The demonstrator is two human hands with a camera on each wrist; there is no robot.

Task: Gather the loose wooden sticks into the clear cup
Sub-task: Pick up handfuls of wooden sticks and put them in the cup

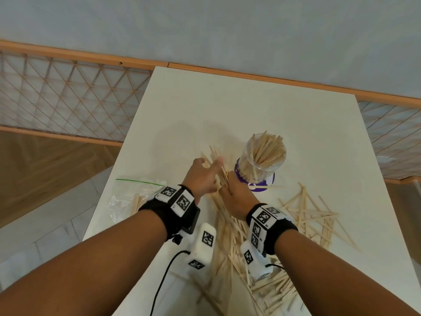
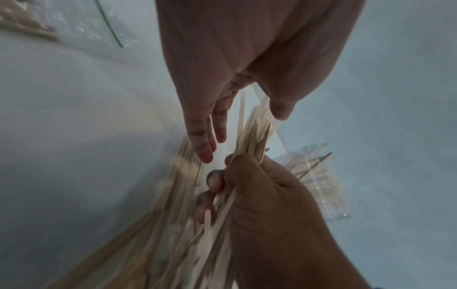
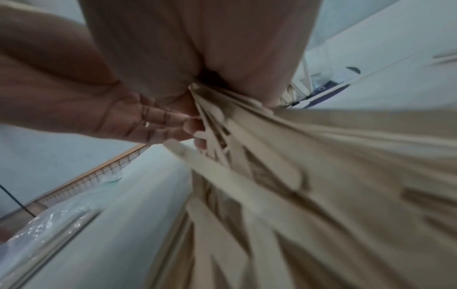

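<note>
At the middle of the white table, just left of the clear cup, I had both hands working one bundle of wooden sticks. My right hand was clamped round that bundle, fingers curled about it. My left hand stood just beside it with fingers straight and spread, holding nothing; whether it touched the bundle I could not tell from the head view.

The cup stood upright on a purple disc, already packed with sticks on end. Loose sticks remained scattered to the right and heaped nearer me, so I judged the task roughly half done. The step in hand was squaring up a fistful before loading. The next move called for lifting the bundle clear, turning it upright over the rim and lowering it into what little room the cup had left without knocking it over.

The left wrist view showed what the head view hid: my right thumb and fingers wrapped round the stick ends, and the left fingertips extended, apart from them. The right wrist view showed only the bundle fanning out, blurred. A clear plastic bag with a few sticks lay at the left edge.
</note>
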